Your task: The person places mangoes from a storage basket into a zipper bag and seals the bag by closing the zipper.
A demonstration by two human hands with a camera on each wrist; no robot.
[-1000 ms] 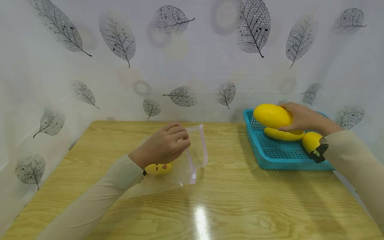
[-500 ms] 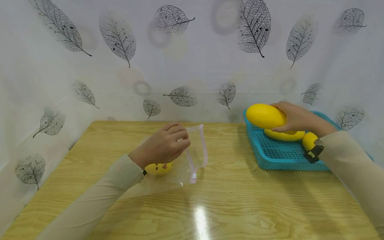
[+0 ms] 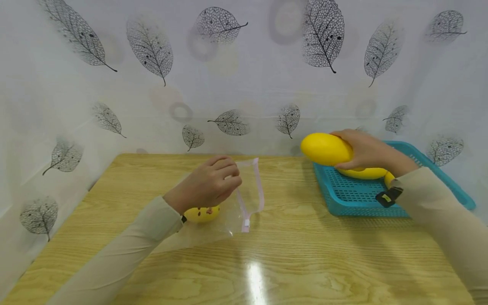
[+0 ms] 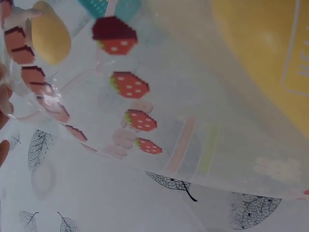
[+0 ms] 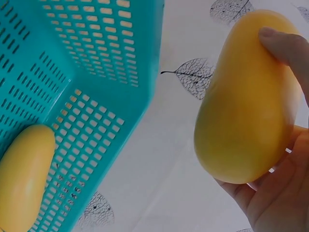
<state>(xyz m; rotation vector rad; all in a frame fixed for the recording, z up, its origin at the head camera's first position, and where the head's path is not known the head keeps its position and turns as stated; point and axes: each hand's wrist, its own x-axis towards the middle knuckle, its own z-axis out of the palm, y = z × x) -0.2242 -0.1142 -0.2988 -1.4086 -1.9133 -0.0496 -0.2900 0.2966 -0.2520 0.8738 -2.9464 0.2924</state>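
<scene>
Leaf-printed backdrop (image 3: pixel 251 87) rises behind the wood-grain counter (image 3: pixel 305 258). Since the earlier frame, the right hand (image 3: pixel 364 149), fingers wrapped round a yellow mango (image 3: pixel 324 149), has carried it leftward, jutting past the rim of the blue basket (image 3: pixel 343 209). The left hand (image 3: pixel 209 182), unmoved, seemingly pinches the clear slider bag (image 3: pixel 228 224), fingertips partly hidden.

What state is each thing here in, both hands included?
Plastic bag: open at its pink-edged mouth.
White slider: at the mouth's near end.
Bagged yellow item: partly hidden.
Left hand: pinching the plastic bag's edge.
Blue basket: upright, loaded.
Long yellow fruit: lying in the basket, partly covered.
Other yellow fruit: in the basket, mostly hidden.
Raised yellow fruit: held, clear of the basket.
Right hand: gripping the raised yellow fruit.
</scene>
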